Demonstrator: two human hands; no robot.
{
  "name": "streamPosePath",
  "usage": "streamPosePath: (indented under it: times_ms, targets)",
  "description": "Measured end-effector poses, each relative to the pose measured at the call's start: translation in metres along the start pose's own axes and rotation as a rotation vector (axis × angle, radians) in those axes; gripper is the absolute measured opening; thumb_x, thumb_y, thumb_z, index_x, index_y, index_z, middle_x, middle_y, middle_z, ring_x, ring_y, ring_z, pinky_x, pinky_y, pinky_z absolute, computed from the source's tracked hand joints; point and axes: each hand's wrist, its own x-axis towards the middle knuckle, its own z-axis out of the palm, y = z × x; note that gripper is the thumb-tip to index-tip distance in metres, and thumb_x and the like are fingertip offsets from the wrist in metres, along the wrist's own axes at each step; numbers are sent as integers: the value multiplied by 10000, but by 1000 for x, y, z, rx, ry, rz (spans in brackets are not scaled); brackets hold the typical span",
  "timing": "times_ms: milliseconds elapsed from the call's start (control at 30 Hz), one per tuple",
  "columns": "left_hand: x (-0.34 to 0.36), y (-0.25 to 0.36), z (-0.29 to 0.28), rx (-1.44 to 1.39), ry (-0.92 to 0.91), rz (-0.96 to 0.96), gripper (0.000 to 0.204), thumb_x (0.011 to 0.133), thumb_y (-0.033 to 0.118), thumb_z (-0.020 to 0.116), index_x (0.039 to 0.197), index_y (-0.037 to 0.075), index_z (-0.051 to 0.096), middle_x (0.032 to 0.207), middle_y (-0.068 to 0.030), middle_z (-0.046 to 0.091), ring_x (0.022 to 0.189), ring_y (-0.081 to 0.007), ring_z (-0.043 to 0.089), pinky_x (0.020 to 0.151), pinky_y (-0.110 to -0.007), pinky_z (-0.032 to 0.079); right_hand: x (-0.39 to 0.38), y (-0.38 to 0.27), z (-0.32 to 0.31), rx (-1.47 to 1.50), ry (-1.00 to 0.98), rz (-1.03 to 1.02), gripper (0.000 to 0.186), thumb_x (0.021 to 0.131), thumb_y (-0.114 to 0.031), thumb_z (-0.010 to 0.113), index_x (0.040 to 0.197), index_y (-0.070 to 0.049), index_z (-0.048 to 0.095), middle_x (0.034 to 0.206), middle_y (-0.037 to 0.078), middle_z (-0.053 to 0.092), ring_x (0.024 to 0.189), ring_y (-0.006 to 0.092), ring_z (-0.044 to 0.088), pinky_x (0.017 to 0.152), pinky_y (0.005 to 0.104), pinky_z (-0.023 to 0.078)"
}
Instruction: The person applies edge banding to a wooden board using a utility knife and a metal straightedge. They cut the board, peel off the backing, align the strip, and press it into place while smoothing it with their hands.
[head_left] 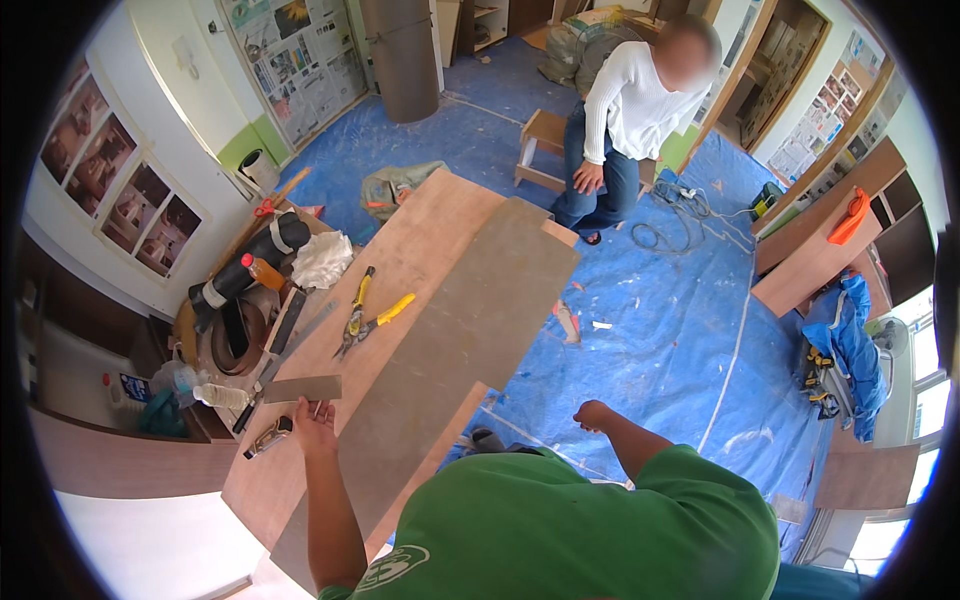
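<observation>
With my left hand (pixel 316 427), I grip the lower edge of a small grey-brown rectangular strip (pixel 300 389), above the left side of a plywood board (pixel 395 240). Beside that hand lies a utility knife (pixel 268 437). Yellow-handled snips (pixel 362 318) rest farther up the board, near a long metal ruler (pixel 312 330). A long grey-brown sheet (pixel 440 340) covers much of the plywood. My right hand (pixel 592 416) is closed, out to the right above the blue floor sheet (pixel 650 330); whatever is inside its fingers, if anything, is hidden.
A person in a white top (pixel 630 110) sits on a wooden step stool (pixel 541 140) beyond the board. Bottles, a black roll (pixel 250 268) and tape crowd its left edge. Cables (pixel 675 220) lie on the floor at right, near a leaning wooden cabinet (pixel 835 230).
</observation>
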Motion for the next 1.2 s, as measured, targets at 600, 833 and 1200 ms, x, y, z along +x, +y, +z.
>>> streamPosePath:
  times_ms: [600,833,1200]
  targets:
    - [-85,-51,12,541,-170,83,276,897,233,621,737,9,639,763,-95,628,722,-171,611,687,-334,512,14,-52,-26,-379,-167,-306,169,824,-200,658,739,-55,685,647,103,658,506,222,634,513,378,533]
    - [-122,-54,7,67,-191,-112,41,819,27,638,817,-7,663,766,-121,651,691,-229,616,671,-341,492,-16,-69,-26,11,-91,-104,224,914,-236,660,860,-28,596,671,120,618,504,213,592,439,352,488]
    - [-149,-66,-14,-223,90,-234,254,949,239,629,873,-2,612,752,-121,634,688,-247,626,664,-375,507,-11,-90,-62,123,-95,14,134,905,-158,628,896,-26,607,719,108,632,550,198,599,482,328,487]
